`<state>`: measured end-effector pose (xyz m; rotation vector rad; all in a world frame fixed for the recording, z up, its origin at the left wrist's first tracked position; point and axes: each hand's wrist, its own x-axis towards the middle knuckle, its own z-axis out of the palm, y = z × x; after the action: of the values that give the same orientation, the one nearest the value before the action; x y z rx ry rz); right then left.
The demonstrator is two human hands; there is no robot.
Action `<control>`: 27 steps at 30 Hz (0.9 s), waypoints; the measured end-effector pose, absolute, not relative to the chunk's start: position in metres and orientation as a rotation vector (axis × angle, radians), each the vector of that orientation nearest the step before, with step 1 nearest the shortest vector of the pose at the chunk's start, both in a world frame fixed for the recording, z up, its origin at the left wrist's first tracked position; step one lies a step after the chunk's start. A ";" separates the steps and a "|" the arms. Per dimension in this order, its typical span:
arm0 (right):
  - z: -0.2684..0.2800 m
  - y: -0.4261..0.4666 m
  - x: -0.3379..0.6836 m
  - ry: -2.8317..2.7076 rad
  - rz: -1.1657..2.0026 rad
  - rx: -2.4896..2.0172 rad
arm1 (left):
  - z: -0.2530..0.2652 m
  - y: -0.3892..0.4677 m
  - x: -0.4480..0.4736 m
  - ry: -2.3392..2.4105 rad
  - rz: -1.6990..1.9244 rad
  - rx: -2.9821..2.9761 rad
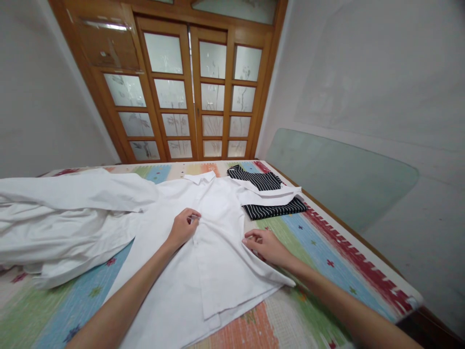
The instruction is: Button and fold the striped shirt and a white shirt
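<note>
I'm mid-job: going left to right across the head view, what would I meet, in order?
Rumpled white fabric → left hand → right hand → pale green panel. The white shirt spans both hands' positions, so it gets no slot.

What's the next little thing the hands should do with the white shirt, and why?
Maybe the right hand, at the edge of the white shirt, could gently smooth that side outward, because creases run across the front between it and the left hand.
</note>
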<state>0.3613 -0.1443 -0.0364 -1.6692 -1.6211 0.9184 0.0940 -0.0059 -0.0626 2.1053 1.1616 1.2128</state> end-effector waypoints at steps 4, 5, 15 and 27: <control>-0.033 -0.144 0.346 -1.848 0.540 -1.785 | -0.061 -0.007 0.094 1.150 1.228 2.110; -0.033 -0.144 0.343 -1.882 0.454 -1.835 | -0.061 -0.007 0.094 1.148 1.228 2.110; -0.032 -0.140 0.330 -2.059 0.209 -2.006 | -0.060 -0.008 0.094 1.160 1.204 2.110; -0.020 -0.145 0.388 -1.949 0.357 -1.915 | -0.060 -0.010 0.095 1.116 1.178 2.161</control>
<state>0.3884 -0.1452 -0.0196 -1.9150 -1.9490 0.3565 0.0948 -0.0101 -0.0596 2.1609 1.1158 1.1775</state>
